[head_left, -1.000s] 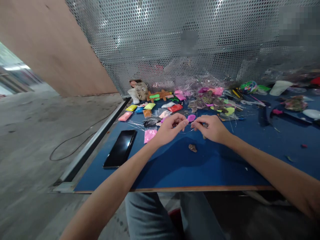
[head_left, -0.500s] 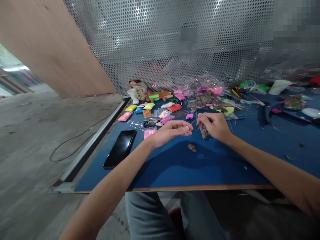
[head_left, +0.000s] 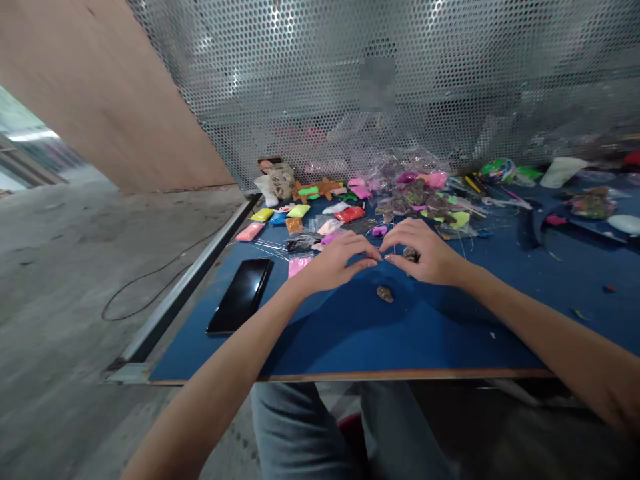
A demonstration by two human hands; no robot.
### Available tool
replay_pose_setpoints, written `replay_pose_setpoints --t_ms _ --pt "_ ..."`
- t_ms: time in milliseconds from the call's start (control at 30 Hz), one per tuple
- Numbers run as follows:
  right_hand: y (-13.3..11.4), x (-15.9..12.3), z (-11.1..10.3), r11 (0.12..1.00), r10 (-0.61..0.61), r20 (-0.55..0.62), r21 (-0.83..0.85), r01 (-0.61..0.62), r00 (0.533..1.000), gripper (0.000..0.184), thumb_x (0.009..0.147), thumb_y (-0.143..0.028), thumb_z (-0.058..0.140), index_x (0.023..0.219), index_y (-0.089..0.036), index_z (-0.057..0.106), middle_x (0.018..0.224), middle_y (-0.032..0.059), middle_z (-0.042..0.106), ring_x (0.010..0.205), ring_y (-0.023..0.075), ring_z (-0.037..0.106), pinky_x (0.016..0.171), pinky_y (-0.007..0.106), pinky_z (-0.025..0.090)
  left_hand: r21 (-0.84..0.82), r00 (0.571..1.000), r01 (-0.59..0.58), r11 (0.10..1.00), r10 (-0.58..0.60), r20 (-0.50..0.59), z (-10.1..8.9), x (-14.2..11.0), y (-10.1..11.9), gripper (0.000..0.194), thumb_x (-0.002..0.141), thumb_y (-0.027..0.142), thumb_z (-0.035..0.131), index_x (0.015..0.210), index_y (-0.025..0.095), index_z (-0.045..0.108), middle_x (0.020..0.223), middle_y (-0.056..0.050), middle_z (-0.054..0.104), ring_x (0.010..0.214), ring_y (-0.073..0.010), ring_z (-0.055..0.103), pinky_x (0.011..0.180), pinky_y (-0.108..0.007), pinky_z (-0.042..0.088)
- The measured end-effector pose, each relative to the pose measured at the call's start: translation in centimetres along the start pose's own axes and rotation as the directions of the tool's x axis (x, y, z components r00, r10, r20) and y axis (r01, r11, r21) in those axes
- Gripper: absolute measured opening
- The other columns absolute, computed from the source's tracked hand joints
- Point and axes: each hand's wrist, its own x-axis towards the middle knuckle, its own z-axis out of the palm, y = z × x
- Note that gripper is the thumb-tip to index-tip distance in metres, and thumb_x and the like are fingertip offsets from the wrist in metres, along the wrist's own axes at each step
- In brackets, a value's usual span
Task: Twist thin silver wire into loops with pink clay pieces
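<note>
Over the blue tabletop (head_left: 320, 343) my two hands almost meet at the fingertips. My left hand (head_left: 343, 260) pinches one end of a thin pale wire (head_left: 383, 259). Thumb and fingers of my right hand (head_left: 425, 253) are closed on the same wire from the other side. A mottled grey-brown lump (head_left: 411, 255), perhaps modelling clay, shows in the curve of my right hand; whether the hand touches it I cannot tell. On the table just below the hands lies a small brown lump (head_left: 385, 294).
A black phone (head_left: 240, 297) lies left. Beyond my hands are colourful clay packets (head_left: 350, 214), loose wires (head_left: 273, 249), an orange-brown figure (head_left: 320, 190) and a plastic bag (head_left: 410, 167). A perforated metal screen (head_left: 310, 80) rises at the back. A white cup (head_left: 563, 172) stands right.
My right hand has turned and moved slightly left, bringing its fingertips to the left hand's. My left fingers have closed in a pinch. The brown lump has stayed in place.
</note>
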Motion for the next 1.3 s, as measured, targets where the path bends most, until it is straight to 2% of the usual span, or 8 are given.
replay_pose_setpoints --t_ms 133,367,567,667,833,1033,1167,1300 --pt "0.7 -0.1 -0.1 0.993 -0.064 0.072 -0.097 0.071 0.995 0.015 0.095 -0.033 0.062 0.103 -0.022 0.069 0.099 0.0062 0.073 0.1 0.0241 0.062 0.09 0.04 0.04 0.245 0.996 -0.09 0.965 0.092 0.006 -0.1 -0.1 -0.7 0.027 0.102 0.038 0.049 0.109 0.021 0.069 0.105 -0.007 0.071 0.099 -0.0188 0.061 0.093 -0.034 0.044" --pt "0.7 0.0 0.4 0.971 -0.061 0.036 -0.229 0.068 0.997 0.016 0.098 -0.034 0.059 0.099 -0.022 0.069 0.088 0.004 0.073 0.084 0.0209 0.064 0.079 0.036 0.038 0.502 0.987 -0.144 0.853 0.163 0.006 -0.1 -0.2 -0.9 0.023 0.102 0.037 0.051 0.107 0.023 0.068 0.105 -0.002 0.072 0.097 -0.0172 0.062 0.088 -0.032 0.042" --pt "0.0 -0.2 0.5 0.988 -0.073 -0.085 -0.141 0.061 0.994 0.014 0.1 -0.027 0.055 0.101 -0.021 0.068 0.093 0.0042 0.074 0.079 0.0173 0.064 0.073 0.032 0.042 0.68 0.947 -0.178 0.711 0.311 -0.077 -0.1 -0.4 0.0 0.02 0.102 0.027 0.051 0.114 0.025 0.067 0.112 0.0 0.073 0.091 -0.016 0.066 0.091 -0.037 0.039" --pt "-0.4 -0.3 0.7 0.998 -0.033 -0.137 -0.066 0.025 0.99 0.013 0.099 -0.027 0.056 0.099 -0.021 0.067 0.089 0.0038 0.073 0.074 0.0164 0.063 0.071 0.03 0.044 0.697 0.936 -0.162 0.699 0.332 -0.115 0.1 -0.6 0.3 0.02 0.102 0.023 0.051 0.115 0.025 0.066 0.112 0.0 0.074 0.087 -0.0152 0.066 0.091 -0.038 0.038" --pt "-0.7 -0.4 1.1 1.0 0.011 -0.138 0.008 -0.01 0.99 0.012 0.098 -0.028 0.057 0.097 -0.021 0.067 0.085 0.0026 0.072 0.07 0.0149 0.063 0.067 0.028 0.045 0.587 0.954 -0.114 0.802 0.254 -0.162 0.7 -0.6 0.3 0.022 0.102 0.025 0.05 0.113 0.025 0.068 0.108 -0.001 0.075 0.09 -0.0156 0.067 0.091 -0.037 0.038" --pt "-0.6 -0.6 1.0 0.995 0.091 -0.108 0.045 -0.087 0.99 0.013 0.097 -0.022 0.056 0.096 -0.021 0.068 0.079 0.0008 0.073 0.064 0.0132 0.064 0.064 0.026 0.044 0.284 0.967 -0.029 0.958 0.099 -0.235 1.5 0.0 0.1 0.026 0.103 0.029 0.046 0.105 0.019 0.07 0.101 -0.005 0.075 0.091 -0.0159 0.067 0.084 -0.032 0.042" --pt "-0.3 -0.7 0.6 0.987 0.087 -0.011 0.139 -0.084 0.996 0.02 0.098 -0.017 0.049 0.1 -0.021 0.068 0.085 0.0016 0.074 0.072 0.0131 0.069 0.065 0.023 0.048 0.067 0.968 -0.032 0.997 0.048 -0.247 1.6 0.2 0.3 0.027 0.103 0.03 0.047 0.098 0.017 0.07 0.088 -0.005 0.072 0.079 -0.0153 0.063 0.076 -0.03 0.046" --pt "-0.1 -0.6 0.5 0.984 0.091 0.015 0.152 -0.092 0.996 0.02 0.098 -0.018 0.048 0.101 -0.021 0.067 0.084 0.0019 0.074 0.069 0.0131 0.068 0.064 0.023 0.048 -0.075 0.981 -0.001 0.997 -0.013 -0.195 1.4 0.3 0.3 0.03 0.103 0.032 0.046 0.095 0.017 0.07 0.088 -0.006 0.071 0.081 -0.0151 0.064 0.073 -0.027 0.047"
